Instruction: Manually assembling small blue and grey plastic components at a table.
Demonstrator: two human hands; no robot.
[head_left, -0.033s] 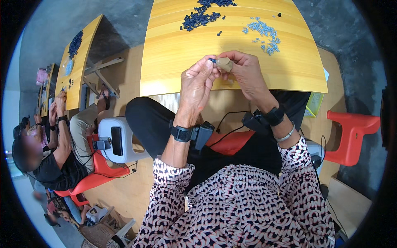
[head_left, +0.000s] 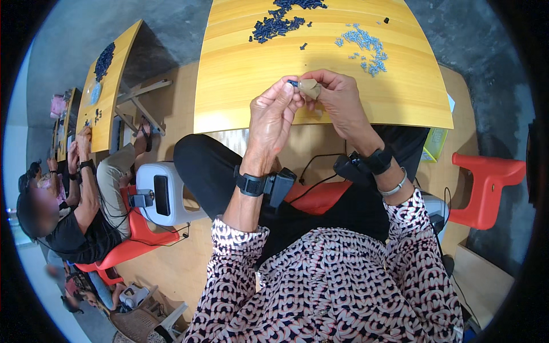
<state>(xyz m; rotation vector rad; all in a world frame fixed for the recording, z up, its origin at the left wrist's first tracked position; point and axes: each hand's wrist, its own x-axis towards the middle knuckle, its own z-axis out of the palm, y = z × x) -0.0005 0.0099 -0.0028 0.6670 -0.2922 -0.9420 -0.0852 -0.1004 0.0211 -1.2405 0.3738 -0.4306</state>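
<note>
Both my hands are raised together over the near edge of a yellow table (head_left: 246, 74). My left hand (head_left: 274, 114) pinches a small dark blue part (head_left: 293, 83) at its fingertips. My right hand (head_left: 337, 100) grips a small tan piece (head_left: 310, 87) that touches the blue part. Each wrist wears a black band with a small device. Farther back on the table lie a heap of dark blue parts (head_left: 277, 26) and, to its right, a scatter of light blue parts (head_left: 366, 46).
A red chair (head_left: 486, 177) stands at my right. A white device with a black panel (head_left: 163, 194) sits by my left knee. Another person (head_left: 86, 223) sits at the left on a red chair, working at a second yellow table (head_left: 108, 86).
</note>
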